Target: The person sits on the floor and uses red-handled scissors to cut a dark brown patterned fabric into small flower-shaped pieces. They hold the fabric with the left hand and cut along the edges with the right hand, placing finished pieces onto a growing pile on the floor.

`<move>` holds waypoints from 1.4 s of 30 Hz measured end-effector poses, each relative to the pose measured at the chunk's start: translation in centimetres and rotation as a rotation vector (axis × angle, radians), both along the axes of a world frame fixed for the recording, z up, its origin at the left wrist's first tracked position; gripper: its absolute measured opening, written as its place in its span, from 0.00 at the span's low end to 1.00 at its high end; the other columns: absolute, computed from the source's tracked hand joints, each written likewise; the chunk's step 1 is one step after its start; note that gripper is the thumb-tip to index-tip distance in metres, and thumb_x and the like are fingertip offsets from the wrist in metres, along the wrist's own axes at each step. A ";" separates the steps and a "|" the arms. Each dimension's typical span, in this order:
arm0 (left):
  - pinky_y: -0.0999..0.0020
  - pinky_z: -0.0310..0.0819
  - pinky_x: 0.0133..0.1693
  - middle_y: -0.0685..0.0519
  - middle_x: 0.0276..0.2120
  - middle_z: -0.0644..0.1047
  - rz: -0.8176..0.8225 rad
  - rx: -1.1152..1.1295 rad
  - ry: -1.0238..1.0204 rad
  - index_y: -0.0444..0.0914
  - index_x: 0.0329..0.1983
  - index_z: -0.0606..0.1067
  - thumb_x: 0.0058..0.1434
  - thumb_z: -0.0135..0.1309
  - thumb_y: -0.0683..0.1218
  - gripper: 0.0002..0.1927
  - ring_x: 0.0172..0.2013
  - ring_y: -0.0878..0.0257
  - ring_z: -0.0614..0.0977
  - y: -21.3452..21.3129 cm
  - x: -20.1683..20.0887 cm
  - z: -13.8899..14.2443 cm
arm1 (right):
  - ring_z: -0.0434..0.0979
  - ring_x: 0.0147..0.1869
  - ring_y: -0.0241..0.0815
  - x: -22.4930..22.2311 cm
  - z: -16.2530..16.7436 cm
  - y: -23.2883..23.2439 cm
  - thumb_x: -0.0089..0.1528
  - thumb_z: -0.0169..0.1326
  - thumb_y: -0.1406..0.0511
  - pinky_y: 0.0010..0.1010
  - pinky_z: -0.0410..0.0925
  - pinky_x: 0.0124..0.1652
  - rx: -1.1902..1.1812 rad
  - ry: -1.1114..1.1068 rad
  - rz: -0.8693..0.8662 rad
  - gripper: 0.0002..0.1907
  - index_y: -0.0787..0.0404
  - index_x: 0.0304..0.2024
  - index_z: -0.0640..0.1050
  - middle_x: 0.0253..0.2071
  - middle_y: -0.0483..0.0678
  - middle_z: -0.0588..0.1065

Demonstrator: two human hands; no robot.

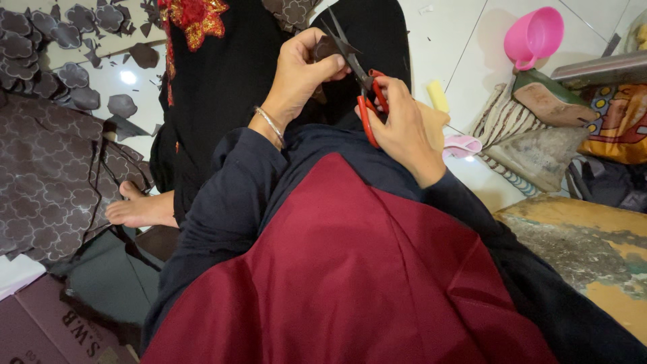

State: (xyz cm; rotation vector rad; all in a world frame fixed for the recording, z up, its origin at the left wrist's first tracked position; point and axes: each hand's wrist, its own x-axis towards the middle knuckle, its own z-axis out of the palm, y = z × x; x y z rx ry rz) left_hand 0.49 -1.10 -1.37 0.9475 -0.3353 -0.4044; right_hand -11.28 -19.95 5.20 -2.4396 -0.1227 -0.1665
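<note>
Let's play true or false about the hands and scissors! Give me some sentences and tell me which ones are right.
1. The right hand holds red-handled scissors. True.
2. The left hand holds a pink cup. False: it pinches a small dark fabric piece; the pink cup sits on the floor.
3. The scissor blades are open. True.
4. A bracelet is on the right wrist. False: it is on the left wrist.
5. Cut fabric shapes lie on the floor. True.
</note>
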 end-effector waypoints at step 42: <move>0.79 0.69 0.25 0.58 0.24 0.76 -0.015 0.131 0.023 0.38 0.35 0.76 0.66 0.59 0.42 0.05 0.21 0.73 0.75 0.7 -0.3 1.5 | 0.68 0.24 0.26 0.2 -0.3 -1.6 0.51 0.53 0.27 0.17 0.65 0.23 0.620 0.598 0.091 0.44 0.56 0.41 0.68 0.26 0.38 0.66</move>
